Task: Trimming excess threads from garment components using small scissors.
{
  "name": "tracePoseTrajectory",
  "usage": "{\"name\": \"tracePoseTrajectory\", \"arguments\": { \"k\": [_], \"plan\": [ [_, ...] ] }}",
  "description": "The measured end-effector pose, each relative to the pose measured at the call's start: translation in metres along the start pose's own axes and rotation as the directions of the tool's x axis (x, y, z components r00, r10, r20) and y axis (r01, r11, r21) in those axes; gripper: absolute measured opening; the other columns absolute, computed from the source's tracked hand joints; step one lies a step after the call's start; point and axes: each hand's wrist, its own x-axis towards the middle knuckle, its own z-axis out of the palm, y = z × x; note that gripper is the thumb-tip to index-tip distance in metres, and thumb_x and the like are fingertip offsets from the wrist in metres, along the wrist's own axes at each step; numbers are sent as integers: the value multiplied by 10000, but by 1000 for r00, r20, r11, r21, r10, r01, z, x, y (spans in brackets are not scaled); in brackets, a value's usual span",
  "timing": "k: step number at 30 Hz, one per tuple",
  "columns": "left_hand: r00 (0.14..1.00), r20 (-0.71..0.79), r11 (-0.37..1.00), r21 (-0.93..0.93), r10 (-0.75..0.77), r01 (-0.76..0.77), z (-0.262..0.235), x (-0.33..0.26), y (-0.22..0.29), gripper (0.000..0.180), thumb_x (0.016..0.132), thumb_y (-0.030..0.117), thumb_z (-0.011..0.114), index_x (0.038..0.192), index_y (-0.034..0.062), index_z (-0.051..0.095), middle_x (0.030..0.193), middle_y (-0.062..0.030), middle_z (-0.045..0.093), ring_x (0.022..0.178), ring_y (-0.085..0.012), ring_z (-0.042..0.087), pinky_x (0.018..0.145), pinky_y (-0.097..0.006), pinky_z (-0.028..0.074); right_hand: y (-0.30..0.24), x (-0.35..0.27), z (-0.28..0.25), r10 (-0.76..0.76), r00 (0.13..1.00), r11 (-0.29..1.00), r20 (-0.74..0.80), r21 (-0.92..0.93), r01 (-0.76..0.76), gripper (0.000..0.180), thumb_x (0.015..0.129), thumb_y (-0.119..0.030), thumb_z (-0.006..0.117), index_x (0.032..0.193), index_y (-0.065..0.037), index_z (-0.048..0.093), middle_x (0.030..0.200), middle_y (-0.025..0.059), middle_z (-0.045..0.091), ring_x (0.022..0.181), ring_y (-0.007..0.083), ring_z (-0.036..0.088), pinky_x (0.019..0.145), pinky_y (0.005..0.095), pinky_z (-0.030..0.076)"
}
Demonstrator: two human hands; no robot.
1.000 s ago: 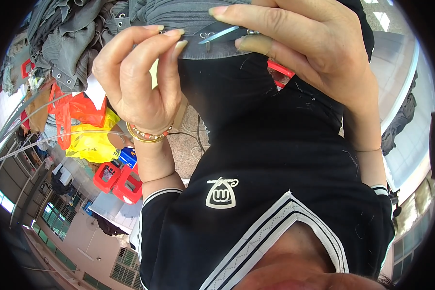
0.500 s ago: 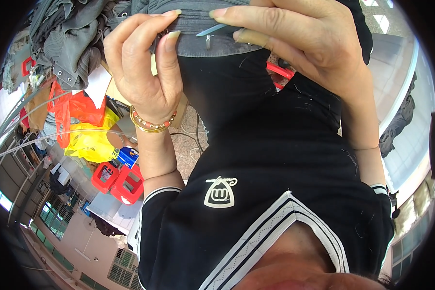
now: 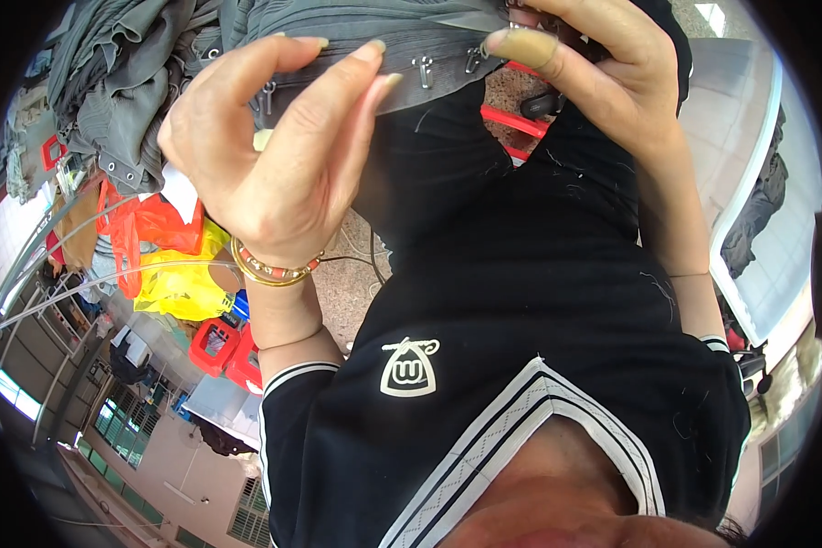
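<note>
Red plastic stools point(image 3: 226, 349), at 8 o'clock, standing side by side. Yellow bag point(image 3: 178, 283), at 9 o'clock, with orange-red plastic bag point(image 3: 155, 224) just above it. Black shirt with white-striped collar point(image 3: 521, 365), centre to 6 o'clock. White table edge point(image 3: 749, 228), at 3 o'clock.

There is just one view, from a camera on the person's head. It looks down, very close to the black shirt point(image 3: 521, 301) and both hands.

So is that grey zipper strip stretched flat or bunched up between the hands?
Stretched flat: the zipper strip runs taut from the left hand to the right hand. The grey pile beyond is bunched.
</note>
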Motion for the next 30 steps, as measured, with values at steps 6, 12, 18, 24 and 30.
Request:
{"name": "tracePoseTrajectory", "arguments": {
  "k": [6,12,18,24,30],
  "plan": [
    [979,-109,977,146,170,-153,11,1,0,226,691,225,846,894,175,761,920,22,657,851,-149,629,790,-302,406,4,-11,-3,31,999,998,-25,63,-29,398,799,-55,777,1184,-16,689,794,33,606,676,120,541,599,246,403],
    [992,-120,999,20,39,-37,16,2,8,114,797,228,797,873,178,729,975,23,651,896,-158,605,803,-308,410,10,-17,-2,-31,999,991,-18,126,33,380,818,-57,768,1187,-23,686,792,42,595,683,132,547,603,250,416],
    [991,-113,992,-113,-76,63,13,-1,21,117,822,148,779,919,120,720,1033,-70,622,954,-216,580,821,-320,455,15,-17,1,-103,994,990,-25,95,105,386,814,-61,769,1187,-17,677,842,80,616,710,174,587,624,269,459],
    [991,41,992,19,-129,128,0,-1,18,208,794,69,798,996,64,749,1052,-78,634,945,-187,609,852,-296,483,18,-15,3,-114,993,989,-14,89,115,391,806,-57,771,1185,-20,679,856,88,627,714,182,599,624,274,470],
    [995,19,984,143,102,-104,2,1,6,137,820,83,777,954,87,744,1030,-70,660,913,-183,620,808,-291,485,16,-15,10,-124,992,988,-31,93,126,379,803,-68,776,1170,-29,691,845,95,627,719,197,611,626,273,473]
  ]
}}
